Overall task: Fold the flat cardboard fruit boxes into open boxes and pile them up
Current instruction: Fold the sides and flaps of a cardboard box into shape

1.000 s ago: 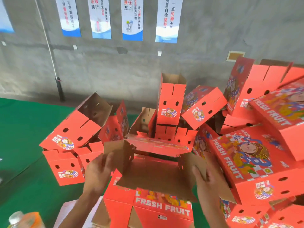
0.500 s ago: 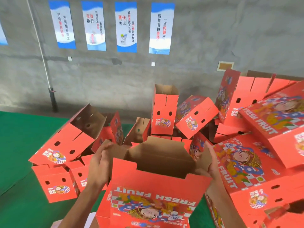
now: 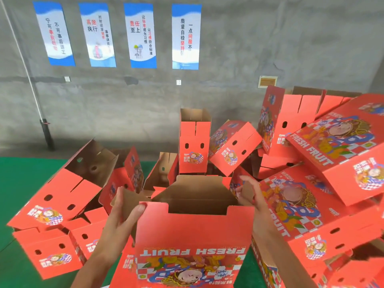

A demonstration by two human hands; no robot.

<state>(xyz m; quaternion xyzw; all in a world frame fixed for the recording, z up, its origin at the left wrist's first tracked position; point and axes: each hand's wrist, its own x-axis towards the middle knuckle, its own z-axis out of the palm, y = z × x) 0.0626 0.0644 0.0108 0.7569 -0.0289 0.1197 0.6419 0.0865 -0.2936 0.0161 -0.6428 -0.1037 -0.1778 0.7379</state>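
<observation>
A red FRESH FRUIT cardboard box (image 3: 193,235) stands upright in front of me, its top open and its brown inside showing. My left hand (image 3: 122,217) holds the brown side flap at the box's left end, with the thumb at the front panel's upper left corner. At the right end, my right hand (image 3: 252,196) holds the other brown flap with its fingers curled over it. Behind and beside the box lies a heap of folded red boxes (image 3: 232,148).
Folded boxes (image 3: 60,196) lie tumbled on the green floor (image 3: 20,183) to the left. More are stacked high on the right (image 3: 332,146). A grey wall with several posters (image 3: 141,36) stands behind, and a dark pole base (image 3: 46,134) is at the far left.
The flat carton has been swung up and opened into an upright box with its printed front facing me. Both hands moved from the sheet's edges to the two end flaps.
</observation>
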